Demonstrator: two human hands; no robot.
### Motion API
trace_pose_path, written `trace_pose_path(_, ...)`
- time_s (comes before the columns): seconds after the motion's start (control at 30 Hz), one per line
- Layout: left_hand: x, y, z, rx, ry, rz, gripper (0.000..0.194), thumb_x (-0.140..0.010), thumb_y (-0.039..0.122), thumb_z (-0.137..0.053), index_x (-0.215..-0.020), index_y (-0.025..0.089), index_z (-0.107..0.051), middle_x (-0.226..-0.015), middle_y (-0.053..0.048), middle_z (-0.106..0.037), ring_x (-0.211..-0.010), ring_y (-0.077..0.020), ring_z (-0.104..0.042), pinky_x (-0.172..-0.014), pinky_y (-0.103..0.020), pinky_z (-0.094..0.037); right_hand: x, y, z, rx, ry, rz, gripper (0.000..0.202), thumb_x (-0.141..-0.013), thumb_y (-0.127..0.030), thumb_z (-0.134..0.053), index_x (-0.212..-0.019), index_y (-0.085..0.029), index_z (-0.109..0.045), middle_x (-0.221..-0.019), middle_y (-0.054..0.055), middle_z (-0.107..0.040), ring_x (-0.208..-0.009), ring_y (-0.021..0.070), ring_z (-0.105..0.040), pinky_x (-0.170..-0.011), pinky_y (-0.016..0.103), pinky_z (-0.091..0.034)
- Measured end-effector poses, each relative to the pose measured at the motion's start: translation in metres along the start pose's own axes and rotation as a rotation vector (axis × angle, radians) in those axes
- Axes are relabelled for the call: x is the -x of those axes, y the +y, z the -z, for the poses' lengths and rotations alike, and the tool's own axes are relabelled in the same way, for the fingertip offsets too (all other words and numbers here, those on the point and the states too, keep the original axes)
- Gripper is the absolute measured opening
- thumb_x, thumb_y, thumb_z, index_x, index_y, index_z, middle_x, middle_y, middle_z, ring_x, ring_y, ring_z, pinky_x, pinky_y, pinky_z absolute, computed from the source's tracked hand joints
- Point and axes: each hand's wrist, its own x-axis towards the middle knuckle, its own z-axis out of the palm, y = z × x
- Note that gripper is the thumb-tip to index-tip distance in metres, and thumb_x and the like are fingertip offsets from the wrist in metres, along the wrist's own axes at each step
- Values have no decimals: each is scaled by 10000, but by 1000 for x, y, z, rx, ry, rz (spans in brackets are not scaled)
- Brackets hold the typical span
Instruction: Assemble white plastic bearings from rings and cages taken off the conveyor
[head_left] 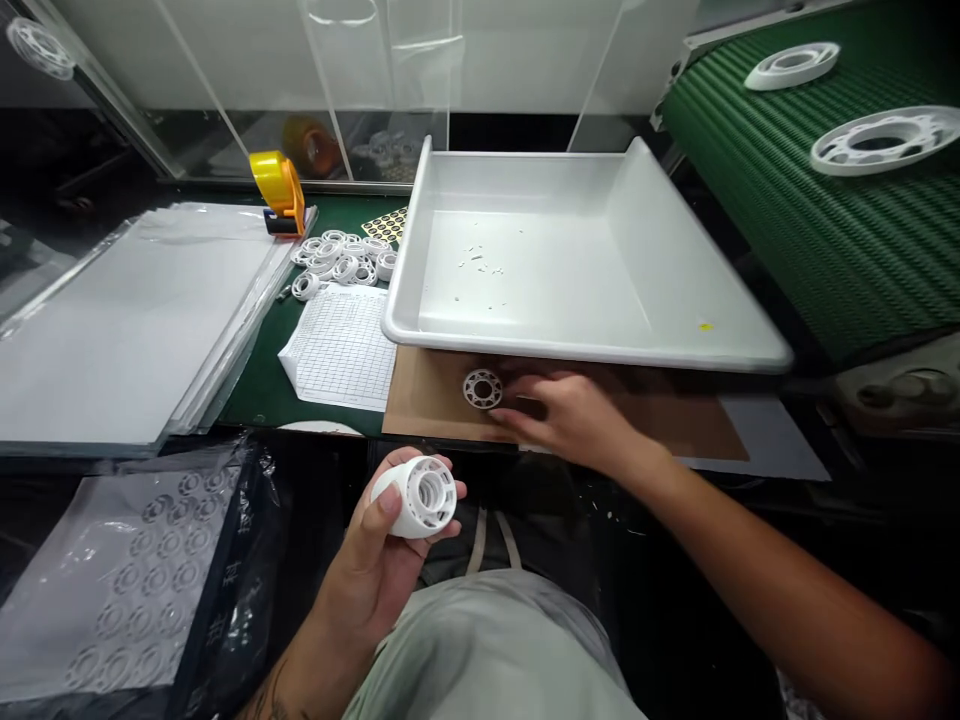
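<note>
My left hand [379,560] holds a stack of white plastic rings [418,495] low over my lap, fingers wrapped around it. My right hand [574,415] reaches over a brown cardboard sheet [420,400], its fingertips beside a single white ring [482,389] that lies flat on the cardboard. Whether the fingers touch that ring I cannot tell. Just behind the hand a large white tray [600,350] overhangs the cardboard, with only small white scraps inside.
A pile of several white rings [341,262] lies next to a yellow tape dispenser [279,190] and a gridded paper sheet [341,345]. Clear plastic sheets [127,320] cover the left. A bag of packed rings [127,580] sits lower left. A green conveyor [810,200] carries two larger rings.
</note>
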Motion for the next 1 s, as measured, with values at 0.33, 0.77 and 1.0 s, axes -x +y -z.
trace_pose_path(0.33, -2, 3, -1, -9, -94, 5, 376, -768, 389, -962, -1039, 195, -787, -1079, -69, -820, -946, -227, -805, -705, -231, -678, 8, 34, 10, 232, -137, -28, 583, -934, -111, -710, -1485, -300, -678, -1465, 90, -639, -1189, 388, -689, -899, 411, -631)
trace_pose_path(0.77, 6, -13, -33, -159, -137, 7, 439, -804, 554, -892, -963, 183, -720, -956, -63, -802, -717, -190, -766, -505, -193, -584, 85, -6, 21, -451, 266, 205, 466, -1221, -417, -369, -1398, -150, -707, -965, 60, -649, -773, 186, -666, -668, 273, -500)
trace_pose_path(1.0, 8, -14, -33, -210, -271, -8, 422, -813, 569, -874, -994, 216, -730, -808, -11, -734, -627, -137, -677, -536, -196, -569, 82, -49, 27, -505, 256, 346, 553, -1246, -463, -311, -1431, -82, -666, -772, 2, -516, -626, 159, -505, -558, 293, -345)
